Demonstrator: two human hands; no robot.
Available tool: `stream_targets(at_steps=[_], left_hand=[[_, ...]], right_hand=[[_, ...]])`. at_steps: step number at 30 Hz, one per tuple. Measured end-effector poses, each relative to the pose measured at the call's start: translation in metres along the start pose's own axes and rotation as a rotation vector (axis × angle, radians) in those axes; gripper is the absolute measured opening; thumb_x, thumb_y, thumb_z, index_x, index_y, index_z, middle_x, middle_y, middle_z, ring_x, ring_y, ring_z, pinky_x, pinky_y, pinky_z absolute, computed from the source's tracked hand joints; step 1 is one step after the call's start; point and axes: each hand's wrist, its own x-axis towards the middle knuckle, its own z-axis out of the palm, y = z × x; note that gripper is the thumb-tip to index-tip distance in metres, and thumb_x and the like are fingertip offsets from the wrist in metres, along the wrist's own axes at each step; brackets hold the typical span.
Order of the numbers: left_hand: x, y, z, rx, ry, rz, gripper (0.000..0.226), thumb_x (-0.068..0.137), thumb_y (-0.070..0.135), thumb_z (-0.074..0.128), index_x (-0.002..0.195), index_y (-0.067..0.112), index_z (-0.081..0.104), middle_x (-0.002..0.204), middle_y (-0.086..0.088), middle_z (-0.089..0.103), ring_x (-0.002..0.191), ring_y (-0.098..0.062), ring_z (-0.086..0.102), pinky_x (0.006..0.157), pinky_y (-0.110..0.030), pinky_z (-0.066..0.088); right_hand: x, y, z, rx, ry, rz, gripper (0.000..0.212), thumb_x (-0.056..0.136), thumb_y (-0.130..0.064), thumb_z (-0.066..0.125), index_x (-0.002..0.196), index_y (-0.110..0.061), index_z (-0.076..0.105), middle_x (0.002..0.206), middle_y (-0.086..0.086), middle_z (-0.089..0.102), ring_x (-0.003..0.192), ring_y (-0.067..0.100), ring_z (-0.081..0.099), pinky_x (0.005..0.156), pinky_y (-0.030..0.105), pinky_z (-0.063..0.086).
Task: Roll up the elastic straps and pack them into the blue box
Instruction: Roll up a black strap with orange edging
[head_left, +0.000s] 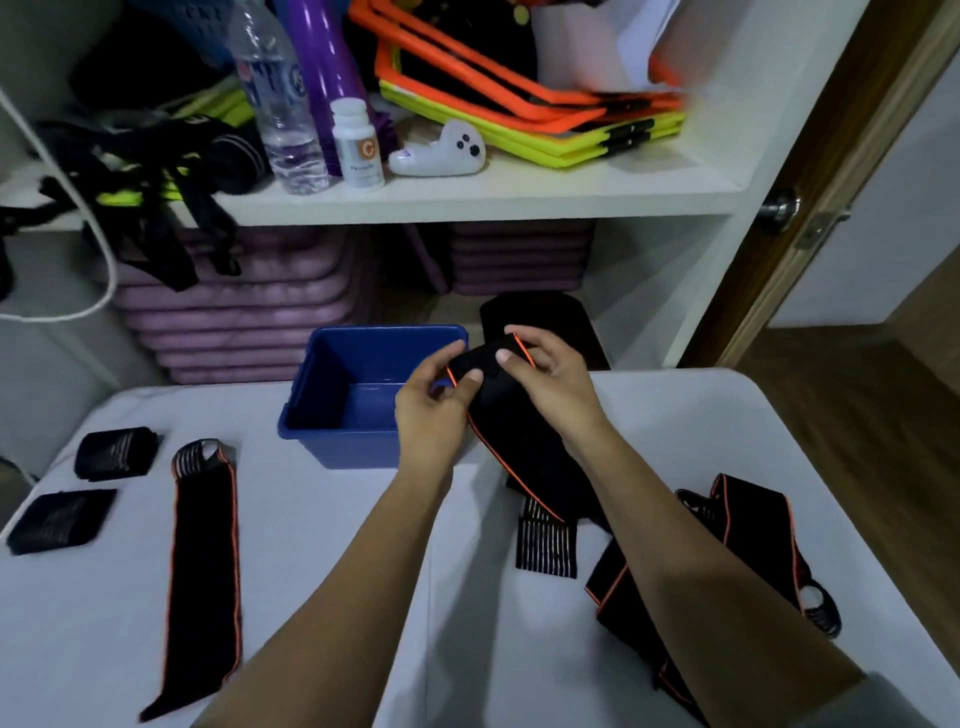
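Both hands hold a black elastic strap with orange edging above the white table, just right of the blue box. My left hand pinches its rolled top end from the left, and my right hand grips the same end from the right. The strap's tail hangs down to the table, ending in a striped patch. The blue box stands open with nothing visible inside. Another strap lies flat on the left, a crumpled one on the right. Two short black pieces lie far left.
A white table carries everything. Behind it stands a white shelf with a water bottle, a pill bottle, a white controller and orange and yellow frames. Purple mats are stacked below. A door stands at right.
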Motion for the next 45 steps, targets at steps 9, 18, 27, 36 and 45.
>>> stream_targets(at_steps=[9,18,27,36,45], left_hand=[[-0.006,0.059,-0.127,0.137,0.093,0.141,0.033,0.082,0.009,0.068,0.112,0.021,0.065,0.102,-0.004,0.07,0.092,-0.014,0.066,0.085,-0.032,0.054],[0.044,0.101,-0.276,0.397,0.128,0.124,0.03,0.072,0.022,0.071,0.098,0.038,0.067,0.097,-0.004,0.07,0.088,-0.026,0.067,0.08,-0.046,0.056],[0.111,0.127,-0.357,0.399,0.223,0.229,0.033,0.079,0.001,0.066,0.108,0.017,0.066,0.096,0.001,0.064,0.089,-0.015,0.059,0.082,-0.026,0.05],[0.085,0.088,-0.377,0.301,0.195,0.24,0.032,0.076,0.001,0.068,0.101,0.02,0.067,0.092,0.002,0.068,0.082,-0.01,0.064,0.079,-0.026,0.052],[-0.017,-0.055,-0.38,0.376,0.054,-0.144,0.041,0.067,-0.01,0.07,0.079,0.029,0.066,0.08,0.008,0.067,0.069,-0.026,0.058,0.075,-0.037,0.052]], right_hand=[[-0.023,-0.049,0.117,0.025,-0.195,-0.148,0.028,0.086,-0.009,0.066,0.112,-0.016,0.059,0.092,0.012,0.069,0.086,0.019,0.066,0.084,0.034,0.052],[-0.018,-0.075,0.264,-0.058,-0.29,-0.214,0.024,0.085,-0.01,0.067,0.108,-0.016,0.06,0.082,0.001,0.065,0.075,0.009,0.063,0.067,0.019,0.05],[0.033,-0.105,0.377,-0.091,-0.248,-0.345,0.028,0.082,-0.003,0.067,0.109,-0.011,0.062,0.092,0.016,0.069,0.078,0.015,0.063,0.066,0.012,0.048],[0.006,-0.074,0.379,-0.049,-0.324,-0.354,0.027,0.083,0.0,0.064,0.105,-0.015,0.062,0.099,0.006,0.068,0.089,0.008,0.063,0.078,0.018,0.05],[-0.1,0.075,0.328,-0.207,-0.428,-0.035,0.032,0.08,-0.005,0.068,0.087,-0.036,0.064,0.091,-0.009,0.068,0.08,0.006,0.061,0.074,0.018,0.047]])
